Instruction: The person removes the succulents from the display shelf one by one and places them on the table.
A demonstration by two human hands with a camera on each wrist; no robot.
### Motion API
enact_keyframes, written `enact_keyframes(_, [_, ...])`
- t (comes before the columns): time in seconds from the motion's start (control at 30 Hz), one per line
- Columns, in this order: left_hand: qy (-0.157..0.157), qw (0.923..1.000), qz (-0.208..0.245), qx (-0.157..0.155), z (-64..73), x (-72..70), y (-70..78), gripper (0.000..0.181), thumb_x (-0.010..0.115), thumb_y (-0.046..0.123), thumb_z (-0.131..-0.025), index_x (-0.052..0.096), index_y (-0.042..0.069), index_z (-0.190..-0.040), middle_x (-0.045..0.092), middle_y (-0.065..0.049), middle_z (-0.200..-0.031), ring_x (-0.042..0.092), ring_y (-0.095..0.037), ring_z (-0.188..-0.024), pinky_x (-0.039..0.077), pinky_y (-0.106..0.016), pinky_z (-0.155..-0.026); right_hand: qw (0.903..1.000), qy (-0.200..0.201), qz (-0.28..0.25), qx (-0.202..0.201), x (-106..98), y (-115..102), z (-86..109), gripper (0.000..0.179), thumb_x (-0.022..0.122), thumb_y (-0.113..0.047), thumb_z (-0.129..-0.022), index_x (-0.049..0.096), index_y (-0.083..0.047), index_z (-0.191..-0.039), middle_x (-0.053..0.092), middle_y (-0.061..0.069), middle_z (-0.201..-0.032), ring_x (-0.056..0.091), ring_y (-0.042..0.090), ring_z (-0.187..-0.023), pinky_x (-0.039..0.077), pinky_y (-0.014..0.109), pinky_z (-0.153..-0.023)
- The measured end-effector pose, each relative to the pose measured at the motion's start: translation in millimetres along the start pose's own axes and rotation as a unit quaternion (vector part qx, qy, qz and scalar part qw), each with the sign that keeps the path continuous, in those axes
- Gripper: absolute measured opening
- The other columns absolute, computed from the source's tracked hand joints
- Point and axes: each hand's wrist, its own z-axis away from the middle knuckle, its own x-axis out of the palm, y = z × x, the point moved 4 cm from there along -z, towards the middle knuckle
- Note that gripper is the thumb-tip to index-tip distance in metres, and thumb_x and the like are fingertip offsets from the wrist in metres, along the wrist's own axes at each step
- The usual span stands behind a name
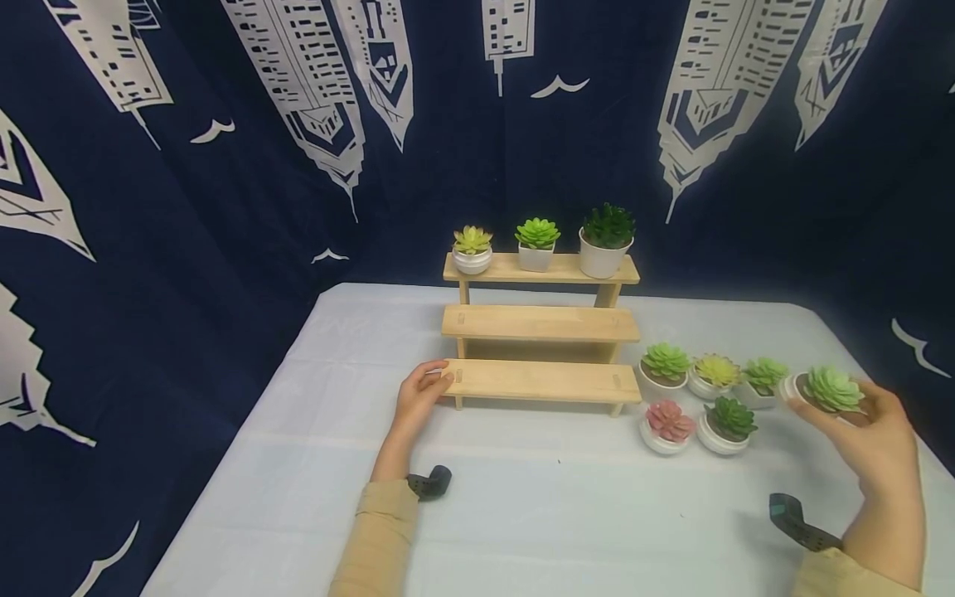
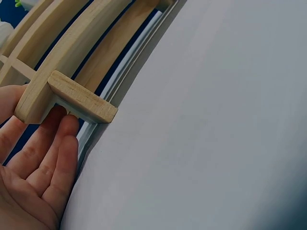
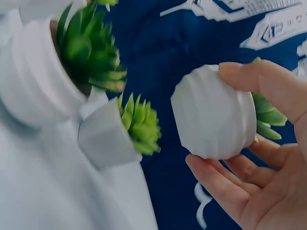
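Note:
At the left end of the wooden three-step stand's [image 1: 548, 381] lowest board, my left hand [image 1: 416, 400] grips the edge, thumb on top. The left wrist view shows its fingers [image 2: 64, 148] curled under the board beside a short leg. Off to the right, my right hand [image 1: 884, 439] holds a potted succulent [image 1: 830, 390] with light green leaves, tilted sideways. Its ribbed white pot [image 3: 211, 115] sits between thumb and fingers in the right wrist view. Nearest to it stands a small green succulent [image 1: 763, 377] in an angular white pot.
Three potted plants stand on the top board, a dark green one [image 1: 607, 236] at its right. Right of the stand, several more succulents are grouped, among them a pink one [image 1: 669, 423] and a dark green one [image 1: 727, 424]. A navy printed cloth [image 1: 448, 166] hangs behind the white table [image 1: 522, 514].

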Motion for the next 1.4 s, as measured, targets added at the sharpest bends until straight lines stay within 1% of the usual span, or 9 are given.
enact_keyframes(0.23, [-0.006, 0.9999, 0.008, 0.004, 0.2, -1.2, 0.9, 0.034, 0.067, 0.016, -0.087, 0.061, 0.003, -0.118, 0.065, -0.018, -0.107, 0.062, -0.014, -0.079, 0.053, -0.03, -0.071, 0.9987, -0.052, 0.001, 0.002, 5, 28, -11.0, 0.095, 0.065, -0.034, -0.087, 0.003, 0.008, -0.146, 0.005, 0.034, -0.149, 0.016, 0.056, -0.13, 0.022, 0.069, -0.098])
enact_keyframes(0.3, [-0.006, 0.9999, 0.008, 0.001, -0.4, -1.2, -0.1, 0.034, 0.067, 0.016, -0.087, 0.061, 0.003, -0.118, 0.065, -0.018, -0.106, 0.062, -0.014, -0.079, 0.053, -0.03, -0.071, 0.9983, -0.059, 0.002, 0.005, 9, 45, -20.3, 0.098, 0.066, -0.037, -0.086, 0.002, 0.007, -0.146, 0.004, 0.034, -0.149, 0.015, 0.056, -0.13, 0.022, 0.069, -0.098])
enact_keyframes(0.47, [-0.011, 0.9999, 0.006, 0.004, 2.2, -1.4, 3.2, 0.034, 0.066, 0.016, -0.088, 0.06, 0.002, -0.118, 0.066, -0.017, -0.105, 0.062, -0.013, -0.079, 0.053, -0.03, -0.07, 0.9968, -0.077, 0.012, 0.019, 15, 62, -24.0, 0.102, 0.067, -0.039, -0.085, 0.0, 0.008, -0.145, 0.001, 0.036, -0.148, 0.013, 0.057, -0.13, 0.021, 0.067, -0.1])
enact_keyframes(0.53, [-0.011, 0.9999, 0.006, 0.006, 2.4, -1.4, 3.4, 0.034, 0.066, 0.016, -0.088, 0.06, 0.002, -0.117, 0.066, -0.017, -0.105, 0.062, -0.014, -0.079, 0.053, -0.03, -0.07, 0.9957, -0.09, 0.011, 0.018, 16, 57, -18.2, 0.1, 0.066, -0.037, -0.086, -0.001, 0.009, -0.144, 0.001, 0.037, -0.147, 0.013, 0.058, -0.129, 0.02, 0.067, -0.101])
enact_keyframes(0.57, [-0.008, 1.0, 0.005, 0.004, 0.3, -1.3, -0.3, 0.033, 0.067, 0.017, -0.087, 0.061, 0.004, -0.117, 0.066, -0.016, -0.105, 0.062, -0.014, -0.08, 0.053, -0.029, -0.07, 0.9955, -0.092, 0.014, 0.018, 18, 59, -18.9, 0.101, 0.066, -0.037, -0.086, -0.001, 0.009, -0.144, 0.003, 0.038, -0.147, 0.014, 0.058, -0.129, 0.021, 0.067, -0.1])
enact_keyframes(0.77, [-0.005, 1.0, 0.0, -0.002, -0.1, -0.8, -1.5, 0.034, 0.067, 0.018, -0.087, 0.061, 0.005, -0.118, 0.065, -0.016, -0.108, 0.063, -0.017, -0.084, 0.053, -0.03, -0.071, 0.9927, -0.111, 0.046, 0.015, 23, 68, -21.4, 0.102, 0.064, -0.044, -0.086, -0.001, 0.011, -0.144, 0.004, 0.04, -0.144, 0.01, 0.059, -0.128, 0.019, 0.07, -0.098])
enact_keyframes(0.97, [-0.008, 1.0, -0.002, -0.005, 0.2, 0.1, -1.0, 0.034, 0.067, 0.019, -0.087, 0.061, 0.007, -0.118, 0.065, -0.015, -0.108, 0.063, -0.017, -0.085, 0.053, -0.03, -0.072, 0.9907, -0.124, 0.054, 0.013, 26, 74, -23.4, 0.102, 0.063, -0.045, -0.087, -0.001, 0.011, -0.143, 0.001, 0.04, -0.144, 0.006, 0.059, -0.129, 0.016, 0.071, -0.098])
enact_keyframes(1.2, [-0.006, 1.0, -0.005, -0.003, 0.5, 0.0, -0.1, 0.033, 0.067, 0.019, -0.087, 0.061, 0.007, -0.118, 0.065, -0.014, -0.108, 0.062, -0.017, -0.085, 0.053, -0.03, -0.071, 0.9899, -0.132, 0.05, -0.017, 27, 67, -24.8, 0.102, 0.065, -0.042, -0.086, -0.001, 0.012, -0.143, 0.003, 0.041, -0.143, 0.013, 0.062, -0.125, 0.021, 0.071, -0.095])
enact_keyframes(1.4, [-0.006, 1.0, -0.006, -0.003, 0.9, -0.2, -0.3, 0.034, 0.066, 0.019, -0.087, 0.061, 0.006, -0.119, 0.065, -0.016, -0.11, 0.063, -0.018, -0.086, 0.052, -0.031, -0.072, 0.9876, -0.142, 0.063, -0.023, 23, 59, -21.8, 0.103, 0.065, -0.044, -0.086, -0.001, 0.01, -0.144, 0.0, 0.041, -0.143, 0.014, 0.062, -0.124, 0.023, 0.072, -0.093])
